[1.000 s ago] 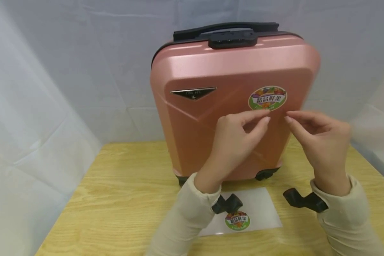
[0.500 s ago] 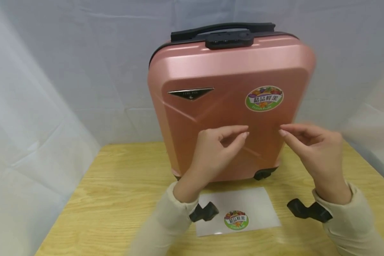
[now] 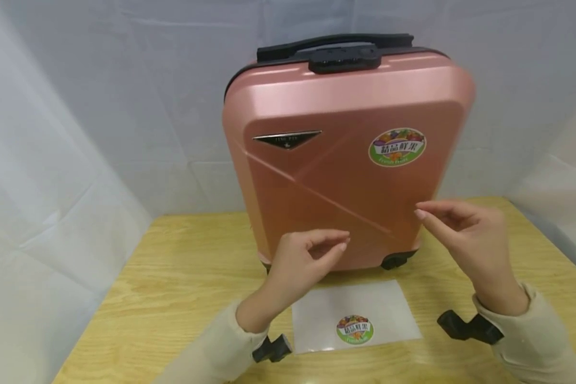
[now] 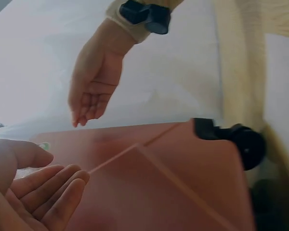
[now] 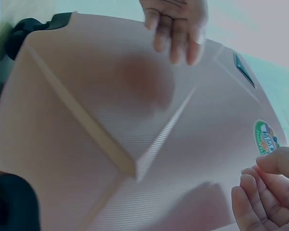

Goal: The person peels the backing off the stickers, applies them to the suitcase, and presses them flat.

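A pink hard-shell suitcase [image 3: 336, 192] stands upright on the table, with an oval fruit sticker [image 3: 397, 147] flat on the upper right of its front. My left hand [image 3: 304, 264] hovers before its lower front, fingers loosely bent and holding nothing. Near the suitcase's lower right edge is my right hand [image 3: 475, 240], thumb and index close together with nothing between them. Below lies a white backing sheet [image 3: 389, 309] bearing another oval fruit sticker [image 3: 354, 329]. The right wrist view shows the relaxed, bare fingertips of the right hand [image 5: 272, 190] close to the suitcase sticker.
The wooden table [image 3: 173, 298] carries the suitcase and sheet. White cloth [image 3: 125, 106] hangs behind and at both sides. A black handle [image 3: 336, 42] tops the suitcase, and a dark wheel [image 3: 396, 260] shows at its lower right corner.
Both hands have come down from the suitcase sticker, the left one down and leftward toward the sheet, the right one slightly lower. The sticker on the suitcase is now fully uncovered.
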### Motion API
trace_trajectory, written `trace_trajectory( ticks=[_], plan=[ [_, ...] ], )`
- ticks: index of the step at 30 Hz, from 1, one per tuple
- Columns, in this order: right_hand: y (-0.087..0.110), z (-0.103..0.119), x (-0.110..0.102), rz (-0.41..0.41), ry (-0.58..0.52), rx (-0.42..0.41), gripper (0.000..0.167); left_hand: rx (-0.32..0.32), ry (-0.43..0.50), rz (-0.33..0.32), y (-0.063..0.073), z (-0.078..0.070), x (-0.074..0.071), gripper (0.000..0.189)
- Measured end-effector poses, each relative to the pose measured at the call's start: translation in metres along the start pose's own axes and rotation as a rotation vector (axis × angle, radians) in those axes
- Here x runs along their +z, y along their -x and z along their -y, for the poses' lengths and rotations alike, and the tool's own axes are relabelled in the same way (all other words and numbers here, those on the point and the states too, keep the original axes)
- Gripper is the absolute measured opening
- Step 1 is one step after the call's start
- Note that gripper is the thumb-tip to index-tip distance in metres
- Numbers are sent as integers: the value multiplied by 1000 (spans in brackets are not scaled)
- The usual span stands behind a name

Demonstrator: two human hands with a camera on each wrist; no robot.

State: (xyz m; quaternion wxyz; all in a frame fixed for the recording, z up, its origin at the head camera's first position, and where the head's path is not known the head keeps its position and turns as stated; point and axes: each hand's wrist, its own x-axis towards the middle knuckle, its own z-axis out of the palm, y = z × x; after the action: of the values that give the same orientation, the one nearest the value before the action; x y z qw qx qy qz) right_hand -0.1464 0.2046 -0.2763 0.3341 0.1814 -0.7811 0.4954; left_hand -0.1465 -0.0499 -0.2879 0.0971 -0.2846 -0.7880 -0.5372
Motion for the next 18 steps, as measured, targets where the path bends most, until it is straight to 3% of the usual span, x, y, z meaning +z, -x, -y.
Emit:
trace_trajectory(
  ticks=[4, 9, 18],
  plan=[
    [6, -6, 2, 36, 41, -48, 14, -78, 3, 40, 14, 15, 2, 22],
    [15, -12, 3, 85, 77, -57, 16, -110, 2, 72, 30, 30, 2, 22],
    [26, -18, 10, 171, 57, 18, 16, -160, -103, 196, 57, 58, 0, 23]
  ],
)
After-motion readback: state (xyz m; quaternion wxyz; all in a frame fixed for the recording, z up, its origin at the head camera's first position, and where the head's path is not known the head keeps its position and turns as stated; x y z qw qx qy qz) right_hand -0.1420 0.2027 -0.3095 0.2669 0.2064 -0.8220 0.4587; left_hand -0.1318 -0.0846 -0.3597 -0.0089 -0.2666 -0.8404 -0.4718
